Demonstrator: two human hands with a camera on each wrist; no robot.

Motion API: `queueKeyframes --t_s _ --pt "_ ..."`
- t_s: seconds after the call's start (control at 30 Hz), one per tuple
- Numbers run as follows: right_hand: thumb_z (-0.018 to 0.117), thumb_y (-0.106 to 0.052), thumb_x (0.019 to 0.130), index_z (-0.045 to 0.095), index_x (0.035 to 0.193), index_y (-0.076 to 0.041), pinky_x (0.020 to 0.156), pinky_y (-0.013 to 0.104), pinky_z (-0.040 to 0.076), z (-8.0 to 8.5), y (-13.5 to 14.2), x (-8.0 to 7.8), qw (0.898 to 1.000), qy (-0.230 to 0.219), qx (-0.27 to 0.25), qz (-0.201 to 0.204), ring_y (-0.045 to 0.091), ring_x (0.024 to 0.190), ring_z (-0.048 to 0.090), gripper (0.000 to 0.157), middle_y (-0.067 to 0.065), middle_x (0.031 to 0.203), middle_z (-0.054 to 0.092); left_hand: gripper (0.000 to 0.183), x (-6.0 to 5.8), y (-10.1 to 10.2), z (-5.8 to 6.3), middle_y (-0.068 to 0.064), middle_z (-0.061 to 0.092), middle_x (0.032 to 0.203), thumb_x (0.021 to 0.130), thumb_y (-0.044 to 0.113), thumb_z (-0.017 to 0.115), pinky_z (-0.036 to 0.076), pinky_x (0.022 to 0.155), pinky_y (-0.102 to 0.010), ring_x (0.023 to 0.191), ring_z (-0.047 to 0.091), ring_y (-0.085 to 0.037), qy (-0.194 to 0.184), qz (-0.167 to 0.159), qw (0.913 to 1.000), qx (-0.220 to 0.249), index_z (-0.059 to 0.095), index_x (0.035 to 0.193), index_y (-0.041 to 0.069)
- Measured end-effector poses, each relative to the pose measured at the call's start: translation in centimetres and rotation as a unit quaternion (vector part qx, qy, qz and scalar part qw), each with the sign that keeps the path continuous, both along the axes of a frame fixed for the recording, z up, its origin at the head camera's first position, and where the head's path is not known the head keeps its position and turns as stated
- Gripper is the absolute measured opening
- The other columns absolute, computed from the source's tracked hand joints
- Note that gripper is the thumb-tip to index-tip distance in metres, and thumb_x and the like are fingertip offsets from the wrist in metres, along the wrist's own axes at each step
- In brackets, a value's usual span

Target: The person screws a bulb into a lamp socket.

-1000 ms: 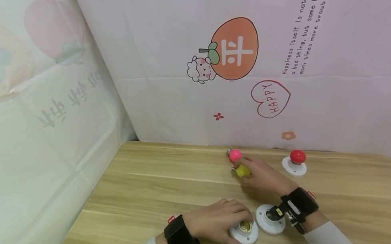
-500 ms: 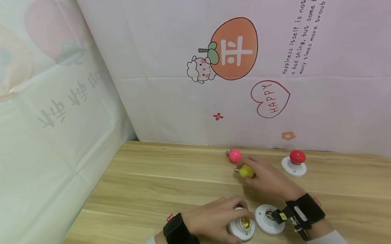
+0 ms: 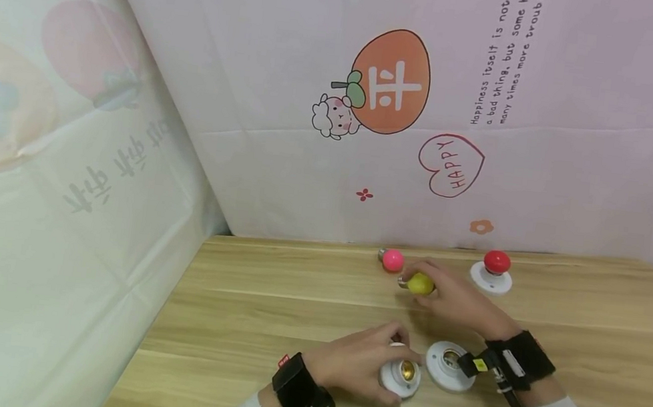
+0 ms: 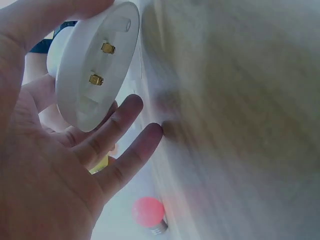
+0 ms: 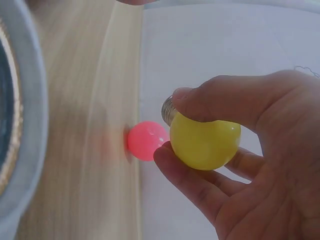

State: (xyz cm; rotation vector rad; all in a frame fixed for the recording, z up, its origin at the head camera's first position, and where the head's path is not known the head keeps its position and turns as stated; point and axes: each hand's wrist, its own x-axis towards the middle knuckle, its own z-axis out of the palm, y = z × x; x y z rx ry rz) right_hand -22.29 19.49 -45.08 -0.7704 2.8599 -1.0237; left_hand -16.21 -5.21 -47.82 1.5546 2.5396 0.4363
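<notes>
My right hand [image 3: 451, 297] holds a yellow light bulb [image 5: 205, 142] between thumb and fingers, its metal screw base pointing left in the head view. With my left hand [image 3: 353, 361] I grip a round white lamp socket [image 3: 401, 378] by its rim. The socket is tilted, and the left wrist view shows its underside with two brass terminals, lifted off the wood. Its brass-coloured threaded opening faces up in the head view. A second white lamp socket [image 3: 445, 371] sits on the table just right of it, partly covered by the right wrist camera.
A pink light bulb [image 3: 392, 260] lies at the back of the wooden table [image 3: 268, 291], close behind my right hand. At the back right stands a white socket [image 3: 490, 280] with a red bulb [image 3: 497, 262] in it. A printed cloth [image 3: 281, 178] hangs behind.
My right hand has drawn the yellow bulb to the right, away from the pink one. My left hand has tilted the socket and shifted it slightly left and up in the head view.
</notes>
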Motion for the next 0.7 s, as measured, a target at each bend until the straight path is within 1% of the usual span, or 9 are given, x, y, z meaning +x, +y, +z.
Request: queueKeyframes --t_s 0.13,0.27,0.43,0.5,0.7 --pt "0.074 -0.003 0.091 0.067 0.127 -0.022 0.108 0.061 0.052 0.1 0.4 0.0 1.000 -0.004 -0.014 0.001 0.031 0.127 0.061 0.041 0.005 0.134 0.065 0.064 -0.4 -0.1 0.2 0.004 0.046 0.136 0.082 0.043 0.089 0.041 0.098 -0.005 0.115 0.052 0.000 -0.019 0.017 0.9996 0.011 0.065 0.140 0.029" --pt "0.073 -0.001 0.092 0.068 0.129 -0.019 0.109 0.061 0.052 0.3 0.7 -0.1 0.999 -0.005 -0.037 0.006 0.031 0.127 0.061 0.041 0.005 0.134 0.066 0.063 -1.2 -0.6 0.8 0.003 0.045 0.136 0.082 0.041 0.091 0.044 0.099 -0.008 0.115 0.053 -0.001 -0.034 0.032 0.9983 0.034 0.065 0.139 0.027" --pt "0.075 0.001 0.092 0.070 0.126 -0.017 0.108 0.060 0.052 0.7 0.9 -0.4 0.999 0.021 -0.046 0.019 0.030 0.126 0.062 0.039 0.004 0.130 0.069 0.061 -2.3 -1.5 1.7 0.002 0.044 0.132 0.080 0.038 0.093 0.047 0.099 -0.012 0.113 0.055 -0.004 -0.045 0.064 0.9942 0.074 0.069 0.134 0.024" --pt "0.076 0.000 0.092 0.070 0.125 -0.018 0.108 0.060 0.052 0.9 1.0 -0.4 0.998 0.029 -0.044 0.023 0.030 0.126 0.061 0.038 0.004 0.129 0.069 0.058 -2.7 -1.8 2.0 0.002 0.043 0.131 0.081 0.039 0.093 0.048 0.098 -0.014 0.112 0.054 -0.006 -0.047 0.080 0.9923 0.082 0.070 0.133 0.025" --pt "0.076 0.000 0.092 0.071 0.125 -0.016 0.108 0.062 0.051 1.4 1.0 -0.3 0.998 0.037 -0.046 0.027 0.033 0.128 0.061 0.037 0.005 0.129 0.069 0.055 -3.7 -1.7 2.5 -0.002 0.036 0.131 0.085 0.036 0.090 0.050 0.097 -0.017 0.113 0.052 -0.010 -0.060 0.103 0.9863 0.113 0.069 0.134 0.023"
